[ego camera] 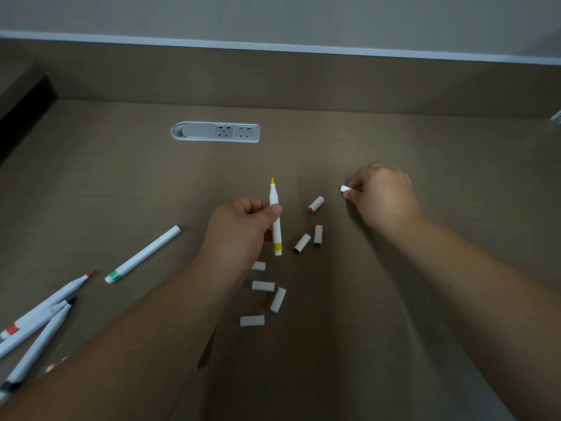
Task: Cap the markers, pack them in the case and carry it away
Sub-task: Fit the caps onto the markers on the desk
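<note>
My left hand (239,226) grips an uncapped yellow marker (275,217), its tip pointing away from me. My right hand (382,196) pinches a white cap (344,188) off to the right, apart from the marker. Several loose white caps (316,204) lie on the table between and below my hands. A capped green marker (142,255) lies to the left. Several uncapped markers (39,317), one with a red tip and one with a purple tip, lie in a pile at the lower left. No case is in view.
The brown table (425,147) has a silver socket panel (215,132) set into it behind my hands. A low raised ledge and a wall run along the back. A dark edge (21,110) rises at the far left.
</note>
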A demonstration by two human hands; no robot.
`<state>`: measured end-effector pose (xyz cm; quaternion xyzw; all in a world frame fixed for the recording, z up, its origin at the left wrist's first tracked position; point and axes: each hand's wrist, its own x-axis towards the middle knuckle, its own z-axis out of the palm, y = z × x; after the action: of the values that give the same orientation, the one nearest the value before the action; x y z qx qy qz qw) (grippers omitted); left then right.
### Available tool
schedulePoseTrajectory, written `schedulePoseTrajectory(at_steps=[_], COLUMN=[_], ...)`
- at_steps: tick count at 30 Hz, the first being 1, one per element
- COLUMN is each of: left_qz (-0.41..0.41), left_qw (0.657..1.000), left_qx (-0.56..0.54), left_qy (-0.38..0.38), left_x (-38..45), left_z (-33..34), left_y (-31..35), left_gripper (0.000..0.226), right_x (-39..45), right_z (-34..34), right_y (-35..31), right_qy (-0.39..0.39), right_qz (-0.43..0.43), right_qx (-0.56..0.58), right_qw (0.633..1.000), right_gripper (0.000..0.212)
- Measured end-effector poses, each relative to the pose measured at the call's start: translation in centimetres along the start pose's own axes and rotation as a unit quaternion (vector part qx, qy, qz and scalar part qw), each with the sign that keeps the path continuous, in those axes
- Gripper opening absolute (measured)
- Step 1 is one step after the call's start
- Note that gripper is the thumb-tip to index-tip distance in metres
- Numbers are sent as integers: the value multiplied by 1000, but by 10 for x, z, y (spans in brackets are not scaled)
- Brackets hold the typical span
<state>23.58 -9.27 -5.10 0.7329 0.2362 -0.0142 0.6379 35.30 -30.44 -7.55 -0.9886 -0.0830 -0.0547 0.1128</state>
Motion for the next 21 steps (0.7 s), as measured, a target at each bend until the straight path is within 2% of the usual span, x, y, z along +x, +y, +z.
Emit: schedulePoseTrajectory(at_steps=[5,11,17,21], left_qz=[-1,-3,1,7], left_qw=[1000,1000,1000,1000], left_qx=[8,-3,-6,4], left_qy=[-2,-3,-4,-13], left_x=[-1,-1,-5,-11], left_z=[-1,3,9,10], left_y=[-1,0,7,7], left_gripper=[11,12,12,13], right_x=[-12,-46,-78,-86], right_z=[-6,-23,-28,-33], right_y=[0,-20,-39,-45], right_qy=[-59,-22,-18,-17], right_qz=[-38,-95,-152,-136], right_qx=[87,205,256,278], right_qw=[994,974,955,951], right_gripper=[6,12,17,17])
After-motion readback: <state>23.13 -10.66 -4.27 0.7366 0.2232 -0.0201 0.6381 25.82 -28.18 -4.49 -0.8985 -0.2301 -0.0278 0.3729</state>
